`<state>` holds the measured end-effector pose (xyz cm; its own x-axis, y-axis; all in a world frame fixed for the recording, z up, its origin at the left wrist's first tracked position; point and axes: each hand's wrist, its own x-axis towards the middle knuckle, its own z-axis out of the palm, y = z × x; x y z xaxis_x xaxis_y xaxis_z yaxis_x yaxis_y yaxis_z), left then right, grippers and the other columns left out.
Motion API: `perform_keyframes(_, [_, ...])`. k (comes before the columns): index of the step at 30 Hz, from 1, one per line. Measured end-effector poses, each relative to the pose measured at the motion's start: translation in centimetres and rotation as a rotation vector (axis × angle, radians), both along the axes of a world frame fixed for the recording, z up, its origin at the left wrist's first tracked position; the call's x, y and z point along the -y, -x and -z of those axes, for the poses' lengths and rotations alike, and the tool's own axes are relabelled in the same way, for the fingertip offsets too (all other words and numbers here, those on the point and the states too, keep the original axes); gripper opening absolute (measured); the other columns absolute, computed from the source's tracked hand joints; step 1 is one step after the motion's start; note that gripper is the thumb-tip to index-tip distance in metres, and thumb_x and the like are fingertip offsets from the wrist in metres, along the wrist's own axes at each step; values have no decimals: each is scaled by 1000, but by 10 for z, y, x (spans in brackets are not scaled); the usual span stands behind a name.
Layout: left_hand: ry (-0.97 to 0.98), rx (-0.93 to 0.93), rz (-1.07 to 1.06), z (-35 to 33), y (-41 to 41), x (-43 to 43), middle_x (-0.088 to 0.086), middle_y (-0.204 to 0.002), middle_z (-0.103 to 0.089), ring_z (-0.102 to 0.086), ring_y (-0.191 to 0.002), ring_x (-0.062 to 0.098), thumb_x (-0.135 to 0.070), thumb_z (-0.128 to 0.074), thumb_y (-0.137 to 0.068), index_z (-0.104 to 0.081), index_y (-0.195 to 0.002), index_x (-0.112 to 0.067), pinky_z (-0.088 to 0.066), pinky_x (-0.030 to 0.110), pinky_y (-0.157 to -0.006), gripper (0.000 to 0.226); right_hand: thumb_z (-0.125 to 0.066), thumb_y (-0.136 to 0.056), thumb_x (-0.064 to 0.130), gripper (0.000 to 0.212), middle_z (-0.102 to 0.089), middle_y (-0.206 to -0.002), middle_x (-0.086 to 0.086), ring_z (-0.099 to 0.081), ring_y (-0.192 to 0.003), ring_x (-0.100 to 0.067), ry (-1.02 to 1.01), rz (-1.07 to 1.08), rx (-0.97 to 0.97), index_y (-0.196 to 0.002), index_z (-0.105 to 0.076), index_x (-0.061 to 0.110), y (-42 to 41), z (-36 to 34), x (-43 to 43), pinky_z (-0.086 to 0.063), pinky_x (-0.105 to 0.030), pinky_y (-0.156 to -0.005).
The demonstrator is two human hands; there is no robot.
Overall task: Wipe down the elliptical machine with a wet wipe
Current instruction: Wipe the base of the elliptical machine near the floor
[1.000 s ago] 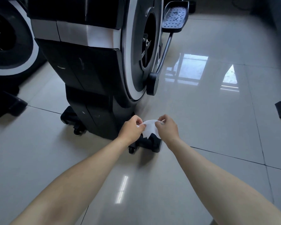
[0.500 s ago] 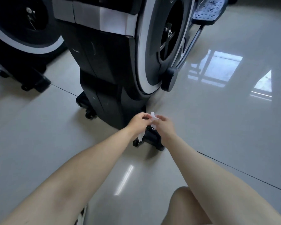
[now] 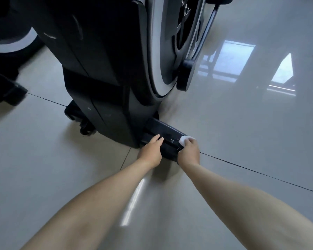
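The black elliptical machine (image 3: 105, 73) fills the upper left, its flywheel with a pale rim (image 3: 156, 56) facing right. Its black base foot (image 3: 163, 134) sticks out low over the floor in front of me. My right hand (image 3: 189, 152) holds a bunched white wet wipe (image 3: 185, 139) against the foot's right end. My left hand (image 3: 151, 152) rests on the foot's left part, fingers laid forward along the top. Most of the wipe is hidden under my right hand.
Glossy pale floor tiles (image 3: 242, 123) spread to the right and front, with window reflections. A crank arm (image 3: 185, 76) hangs beside the flywheel. A second dark machine with a wheeled base (image 3: 5, 94) stands at the far left. A small caster (image 3: 85, 130) sits under the machine.
Both hands held the wipe spread, then bunched, in the air. Now they are down on the base foot, the wipe in the right hand alone. The view has dropped closer.
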<state>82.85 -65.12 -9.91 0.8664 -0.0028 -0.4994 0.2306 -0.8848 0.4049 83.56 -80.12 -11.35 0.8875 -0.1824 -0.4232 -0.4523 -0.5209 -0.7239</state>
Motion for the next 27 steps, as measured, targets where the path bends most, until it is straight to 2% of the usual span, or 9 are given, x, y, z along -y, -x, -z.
perform_keyframes(2, [-69, 22, 61, 4, 0, 3, -17, -170, -1, -49, -135, 27, 4, -41, -92, -23, -161, -26, -46, 38, -104, 78, -39, -77, -14, 40, -45, -131, 2, -47, -105, -19, 73, -145, 62, -102, -53, 13, 3, 8, -7, -47, -32, -87])
perform_keyframes(4, [-113, 33, 89, 7, -1, 4, -15, -170, 5, -52, -131, 30, 4, -42, -93, -18, -162, -25, -48, 41, -101, 79, -42, -79, -15, 45, -42, -140, 2, -43, -120, -16, 85, -307, 105, -114, -54, 11, 3, 12, -17, -42, -31, -96])
perform_keyframes(6, [-107, 38, 91, 11, -3, 1, -13, -170, 5, -52, -132, 31, 2, -43, -94, -18, -161, -27, -48, 42, -101, 77, -47, -78, -13, 57, -41, -147, -1, -34, -142, -22, 102, -479, 162, -130, -54, 11, 0, 16, -23, -33, -40, -114])
perform_keyframes(9, [-78, 35, 90, 12, -5, -6, -18, -170, 2, -52, -133, 30, 1, -42, -93, -21, -160, -31, -48, 41, -102, 77, -50, -82, -5, 64, -35, -158, 0, -19, -153, -17, 272, -638, 178, -143, -48, 16, -7, 19, -13, -14, -49, -122])
perform_keyframes(15, [-132, -8, 89, 6, -4, -1, -19, -169, 8, -56, -122, 32, 5, -41, -91, -14, -162, -30, -48, 37, -97, 84, -44, -87, 7, 60, -31, -157, -1, -24, -149, -21, 435, -306, 94, -145, -37, 21, 1, 31, 17, -20, -49, -121])
perform_keyframes(18, [-128, -6, 92, 10, -5, -2, -20, -169, 9, -57, -122, 34, 4, -41, -91, -13, -162, -30, -48, 37, -97, 84, -41, -96, 8, 66, -9, -170, -5, -3, -157, -20, 423, -408, 78, -158, -22, 18, 4, 32, 7, -4, -47, -125])
perform_keyframes(22, [-105, -9, 90, 13, -4, -3, -18, -169, 7, -53, -130, 33, 3, -40, -93, -14, -163, -30, -47, 41, -102, 81, -37, -100, 10, 63, -9, -171, -2, 1, -158, -16, 355, -643, 164, -158, -25, 31, -1, 23, -11, 1, -51, -124])
perform_keyframes(25, [-110, -19, 87, 11, -5, -1, -18, -169, 7, -54, -130, 33, 2, -42, -93, -14, -163, -30, -48, 42, -103, 82, -35, -104, 18, 56, -10, -171, -2, 0, -157, -16, 387, -615, 146, -157, -27, 33, 0, 24, -8, 1, -52, -124])
perform_keyframes(27, [-138, -36, 88, 8, -6, 0, -19, -169, 8, -55, -126, 33, 3, -42, -92, -13, -162, -31, -48, 40, -101, 83, -34, -106, 25, 50, -12, -170, -5, -2, -157, -19, 438, -468, 88, -155, -29, 27, 1, 26, -1, -1, -51, -125])
